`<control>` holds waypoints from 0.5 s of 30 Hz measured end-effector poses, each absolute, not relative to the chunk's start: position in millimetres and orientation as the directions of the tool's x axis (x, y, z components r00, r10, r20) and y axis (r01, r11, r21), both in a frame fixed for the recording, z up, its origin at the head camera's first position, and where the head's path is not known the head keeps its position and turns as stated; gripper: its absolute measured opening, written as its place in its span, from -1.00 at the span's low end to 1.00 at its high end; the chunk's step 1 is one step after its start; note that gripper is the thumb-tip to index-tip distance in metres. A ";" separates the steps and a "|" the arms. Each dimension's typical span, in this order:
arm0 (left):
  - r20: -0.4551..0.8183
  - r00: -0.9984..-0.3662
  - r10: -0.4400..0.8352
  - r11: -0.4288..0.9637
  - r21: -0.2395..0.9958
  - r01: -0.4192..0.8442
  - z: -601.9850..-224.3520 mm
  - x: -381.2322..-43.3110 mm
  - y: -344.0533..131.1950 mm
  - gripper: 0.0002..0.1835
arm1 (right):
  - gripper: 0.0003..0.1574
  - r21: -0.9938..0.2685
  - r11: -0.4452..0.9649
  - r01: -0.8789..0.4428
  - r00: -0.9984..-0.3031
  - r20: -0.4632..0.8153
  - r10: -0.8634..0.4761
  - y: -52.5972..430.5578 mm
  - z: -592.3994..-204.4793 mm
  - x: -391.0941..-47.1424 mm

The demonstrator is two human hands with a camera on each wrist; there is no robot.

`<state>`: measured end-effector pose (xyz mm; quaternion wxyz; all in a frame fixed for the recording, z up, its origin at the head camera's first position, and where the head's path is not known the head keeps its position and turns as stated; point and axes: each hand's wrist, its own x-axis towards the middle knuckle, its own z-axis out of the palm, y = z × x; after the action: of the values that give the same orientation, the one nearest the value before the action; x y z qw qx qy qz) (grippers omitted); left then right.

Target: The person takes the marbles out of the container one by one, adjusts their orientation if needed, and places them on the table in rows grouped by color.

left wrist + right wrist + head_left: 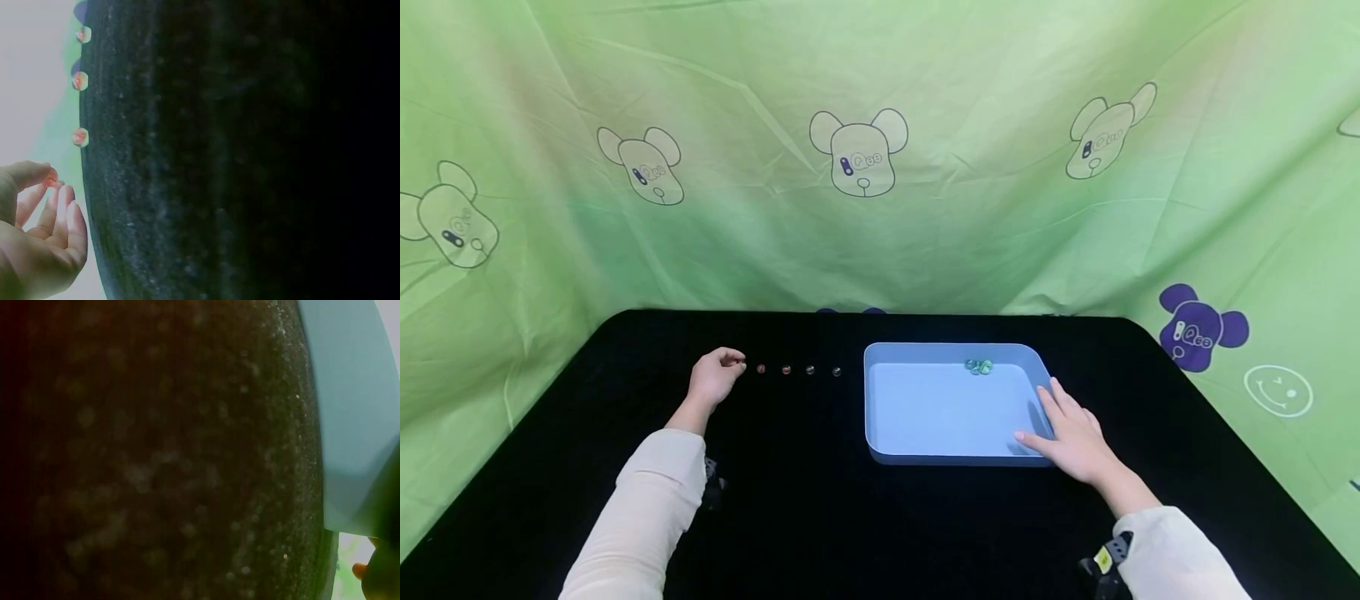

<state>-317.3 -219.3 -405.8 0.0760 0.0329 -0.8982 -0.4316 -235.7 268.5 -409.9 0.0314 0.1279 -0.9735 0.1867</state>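
Observation:
At the left end of a row of small glass marbles (786,369), my left hand (713,379) pinches a reddish marble (51,180) between thumb and fingertip. The row runs rightward from those fingers toward a shallow blue tray (951,417). In the left wrist view, more marbles (80,137) with red inside line the table's far edge. A cluster of green marbles (978,367) lies in the tray, near its back wall. My right hand (1075,442) rests with spread fingers at the tray's right rim, its thumb reaching over the front right corner.
Everything stands on a black cloth-covered table (850,533) with rounded far corners. Behind and beside it hangs a green curtain (737,242) printed with bear heads. The tray's raised walls surround the green marbles. Dark devices are strapped at both wrists.

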 end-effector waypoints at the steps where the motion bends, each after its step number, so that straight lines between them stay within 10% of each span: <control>1: 0.107 -0.986 -0.125 0.627 0.779 0.005 -406.1 -317.3 -219.6 -0.78 | 0.06 -0.357 0.897 -0.260 -0.966 0.111 -0.235 268.5 -409.5 -235.5; 15: 0.115 -0.987 -0.111 0.691 0.723 0.006 -408.8 -320.4 -220.7 -0.81 | 0.04 -0.363 0.896 -0.257 -0.966 0.098 -0.238 266.9 -407.5 -234.8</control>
<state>-320.4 -220.7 -408.8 0.0749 0.0286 -0.9165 -0.3919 -234.8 266.9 -407.5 0.0254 0.1272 -0.9732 0.1899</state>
